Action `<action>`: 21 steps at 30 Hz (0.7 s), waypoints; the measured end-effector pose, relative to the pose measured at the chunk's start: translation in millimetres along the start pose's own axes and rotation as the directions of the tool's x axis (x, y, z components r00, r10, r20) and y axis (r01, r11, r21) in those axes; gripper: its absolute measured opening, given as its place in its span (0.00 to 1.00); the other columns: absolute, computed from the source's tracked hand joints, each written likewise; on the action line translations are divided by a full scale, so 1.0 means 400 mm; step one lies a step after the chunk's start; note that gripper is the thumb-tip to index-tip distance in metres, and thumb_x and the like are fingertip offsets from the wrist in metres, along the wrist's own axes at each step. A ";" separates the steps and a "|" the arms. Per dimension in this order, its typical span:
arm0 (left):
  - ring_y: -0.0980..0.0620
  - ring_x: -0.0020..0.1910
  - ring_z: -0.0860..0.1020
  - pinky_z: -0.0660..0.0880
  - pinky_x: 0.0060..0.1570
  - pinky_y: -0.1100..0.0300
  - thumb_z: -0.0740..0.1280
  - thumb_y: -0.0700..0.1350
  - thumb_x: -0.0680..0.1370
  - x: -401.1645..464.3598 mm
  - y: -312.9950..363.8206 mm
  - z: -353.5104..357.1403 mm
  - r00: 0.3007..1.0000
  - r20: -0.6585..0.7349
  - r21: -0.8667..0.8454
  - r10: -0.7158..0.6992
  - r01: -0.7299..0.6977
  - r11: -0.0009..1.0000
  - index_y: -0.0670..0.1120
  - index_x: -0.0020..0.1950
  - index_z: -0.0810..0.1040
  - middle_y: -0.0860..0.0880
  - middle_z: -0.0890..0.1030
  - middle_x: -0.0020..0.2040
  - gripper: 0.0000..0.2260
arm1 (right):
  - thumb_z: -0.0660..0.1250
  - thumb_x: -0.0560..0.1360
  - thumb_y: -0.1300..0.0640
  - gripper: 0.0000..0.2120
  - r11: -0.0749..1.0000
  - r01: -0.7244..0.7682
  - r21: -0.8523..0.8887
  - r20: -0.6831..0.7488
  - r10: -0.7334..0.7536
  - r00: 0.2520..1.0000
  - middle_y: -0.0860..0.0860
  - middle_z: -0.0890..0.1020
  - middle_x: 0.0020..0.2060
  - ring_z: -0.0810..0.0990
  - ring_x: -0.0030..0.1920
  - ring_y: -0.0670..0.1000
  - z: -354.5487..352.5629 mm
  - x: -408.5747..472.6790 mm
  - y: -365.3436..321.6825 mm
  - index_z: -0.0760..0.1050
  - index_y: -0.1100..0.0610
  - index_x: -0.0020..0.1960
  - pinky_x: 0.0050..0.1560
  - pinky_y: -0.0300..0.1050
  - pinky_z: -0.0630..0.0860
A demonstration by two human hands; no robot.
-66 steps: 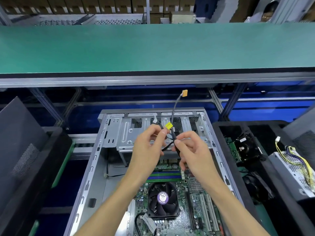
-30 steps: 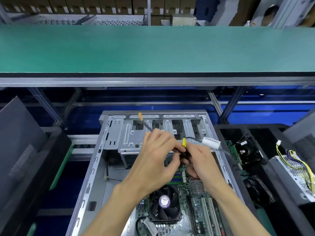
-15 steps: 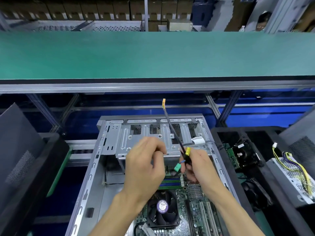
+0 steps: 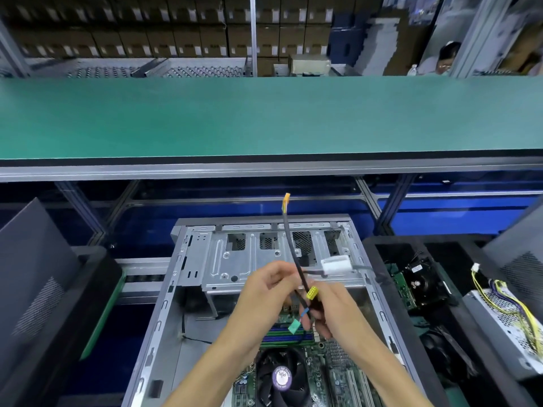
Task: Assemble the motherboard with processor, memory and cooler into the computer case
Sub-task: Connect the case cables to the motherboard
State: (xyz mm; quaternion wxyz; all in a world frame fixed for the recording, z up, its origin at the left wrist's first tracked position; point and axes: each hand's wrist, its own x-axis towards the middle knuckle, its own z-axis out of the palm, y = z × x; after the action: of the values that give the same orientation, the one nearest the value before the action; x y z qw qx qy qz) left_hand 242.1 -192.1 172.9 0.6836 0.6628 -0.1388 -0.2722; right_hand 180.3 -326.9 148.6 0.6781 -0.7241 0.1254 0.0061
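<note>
Both hands meet above the open computer case point(image 4: 188, 277), fingers curled. The right hand point(image 4: 338, 309) pinches a bundle of black cables point(image 4: 295, 254) beside a yellow connector point(image 4: 311, 292); the left hand point(image 4: 264, 298) grips the same bundle. The motherboard point(image 4: 338, 374), with cooler point(image 4: 280, 377) and memory point(image 4: 282, 337), lies inside the case beneath them.

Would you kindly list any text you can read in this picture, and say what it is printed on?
No text reads clearly.
Round purple sticker on the cooler fan: print too blurred to read.
White tag on the cables: no print legible.
Motherboard markings: too small.
Carton labels in the background: too small.
</note>
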 end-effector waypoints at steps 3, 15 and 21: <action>0.46 0.36 0.79 0.76 0.39 0.55 0.60 0.38 0.81 0.008 -0.001 -0.009 0.994 -0.101 -0.136 -0.040 0.026 0.990 0.40 0.48 0.75 0.45 0.78 0.35 0.05 | 0.53 0.77 0.46 0.21 0.998 0.037 0.055 -0.050 -0.034 0.998 0.47 0.70 0.25 0.66 0.22 0.48 -0.003 0.001 0.001 0.78 0.58 0.40 0.25 0.40 0.61; 0.54 0.23 0.55 0.59 0.21 0.63 0.60 0.50 0.81 0.001 0.018 -0.090 0.970 -0.181 -0.379 0.164 -0.222 0.898 0.46 0.46 0.76 0.52 0.57 0.28 0.10 | 0.54 0.86 0.59 0.15 0.978 0.205 0.045 -0.202 -0.192 0.960 0.42 0.74 0.31 0.68 0.26 0.50 -0.010 0.009 0.015 0.75 0.44 0.51 0.30 0.47 0.69; 0.53 0.26 0.62 0.65 0.26 0.62 0.59 0.49 0.82 -0.028 0.106 -0.110 0.921 -0.248 -0.226 0.301 -0.357 0.907 0.48 0.47 0.81 0.51 0.64 0.29 0.12 | 0.66 0.76 0.42 0.06 0.956 0.273 -0.111 -0.200 -0.290 0.936 0.55 0.78 0.39 0.69 0.32 0.50 -0.014 0.003 0.007 0.76 0.42 0.50 0.32 0.40 0.66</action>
State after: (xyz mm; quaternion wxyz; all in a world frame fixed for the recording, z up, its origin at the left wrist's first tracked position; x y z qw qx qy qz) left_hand 265.2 -150.3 212.9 0.8133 0.5563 -0.1391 -0.0983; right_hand 180.0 -332.7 146.1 0.6246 -0.7579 0.0924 -0.1640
